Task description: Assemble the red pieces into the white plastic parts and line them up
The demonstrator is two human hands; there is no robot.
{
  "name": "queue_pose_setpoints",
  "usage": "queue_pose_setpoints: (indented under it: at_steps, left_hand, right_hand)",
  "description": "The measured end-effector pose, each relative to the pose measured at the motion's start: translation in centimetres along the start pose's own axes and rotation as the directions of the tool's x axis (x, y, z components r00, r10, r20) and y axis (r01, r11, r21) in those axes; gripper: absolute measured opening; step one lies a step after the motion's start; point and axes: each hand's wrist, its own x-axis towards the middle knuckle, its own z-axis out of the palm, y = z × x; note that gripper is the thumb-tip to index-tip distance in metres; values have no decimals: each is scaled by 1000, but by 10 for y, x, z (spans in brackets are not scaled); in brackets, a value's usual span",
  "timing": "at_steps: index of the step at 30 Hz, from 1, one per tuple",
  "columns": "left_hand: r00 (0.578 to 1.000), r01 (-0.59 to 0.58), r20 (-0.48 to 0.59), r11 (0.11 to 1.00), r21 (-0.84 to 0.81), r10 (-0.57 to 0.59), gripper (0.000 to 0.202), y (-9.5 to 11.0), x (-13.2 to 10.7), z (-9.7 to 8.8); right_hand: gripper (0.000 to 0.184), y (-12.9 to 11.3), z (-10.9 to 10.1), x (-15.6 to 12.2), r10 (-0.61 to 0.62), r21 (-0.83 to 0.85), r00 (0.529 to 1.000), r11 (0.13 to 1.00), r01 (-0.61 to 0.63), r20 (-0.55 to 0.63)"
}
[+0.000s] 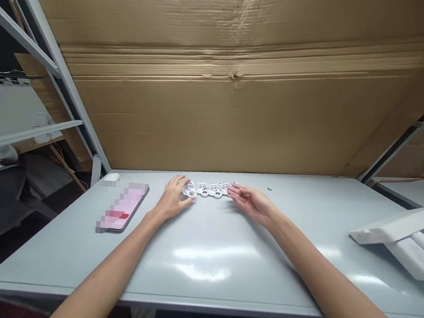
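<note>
A row of several small white plastic parts lies on the grey table near its far edge. My left hand rests palm down at the row's left end, fingers curled over the leftmost part. My right hand reaches in from the right, fingers stretched towards the row's right end and touching the last part. Neither hand lifts anything off the table.
A phone lies flat left of my left hand, with a small white object behind it. White foam pieces sit at the right edge. A big cardboard sheet leans behind the table. A tiny dark bit lies beyond my right hand.
</note>
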Motion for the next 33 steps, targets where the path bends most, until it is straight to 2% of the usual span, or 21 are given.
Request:
queue_pose_setpoints:
  at_steps: [2, 3, 5, 6, 7, 11, 14, 17, 20, 22, 25, 28, 33]
  left_hand:
    - [999, 27, 38, 999, 20, -27, 48, -6, -1, 3]
    - [997, 41, 62, 999, 30, -42, 49, -7, -1, 5]
    - [992, 66, 104, 997, 40, -70, 50, -9, -3, 7]
    - [990, 76, 116, 996, 40, -80, 50, -10, -4, 8]
    - [989, 81, 122, 996, 39, -85, 49, -10, -4, 9]
    - [993, 67, 94, 997, 47, -71, 46, -7, -6, 8]
    - [995, 39, 91, 998, 55, -43, 49, 4, -9, 9]
    - [988, -47, 150, 998, 40, 41, 52, 20, -13, 9]
    - [965, -152, 218, 988, -3, 149, 50, 33, -16, 9]
    - [952, -172, 256, 985, -16, 170, 50, 35, -16, 8]
    - [946, -164, 279, 986, -37, 167, 51, 32, -15, 7]
    - [955, -175, 233, 983, -55, 184, 47, 31, -15, 6]
    - [958, -240, 157, 970, -29, 242, 33, 40, -14, 1]
  right_hand:
    - [21, -10, -8, -2, -74, -127, 996, 990, 67, -49]
    - [23, -14, -14, -1, -177, -309, 981, 940, 145, -76]
    - [27, -17, -29, 3, -405, -677, 910, 695, 242, -90]
    - [29, -16, -37, 6, -462, -787, 885, 568, 240, -64]
    - [32, -14, -44, 9, -475, -846, 879, 482, 226, -36]
    - [36, -5, -63, 20, -427, -944, 904, 288, 161, 24]
    - [34, -3, -66, 21, -402, -962, 915, 240, 129, 23]
    - [32, -6, -65, 17, -384, -966, 922, 221, 135, 41]
    - [29, -11, -58, 12, -421, -969, 905, 196, 150, 55]
    - [29, -11, -49, 8, -461, -963, 883, 190, 192, 85]
    - [29, -4, -28, 0, -468, -912, 849, 184, 366, 246]
    - [27, 11, -7, -7, -402, -836, 798, 128, 534, 448]
    - [23, 32, 11, -13, -279, -734, 712, 33, 678, 645]
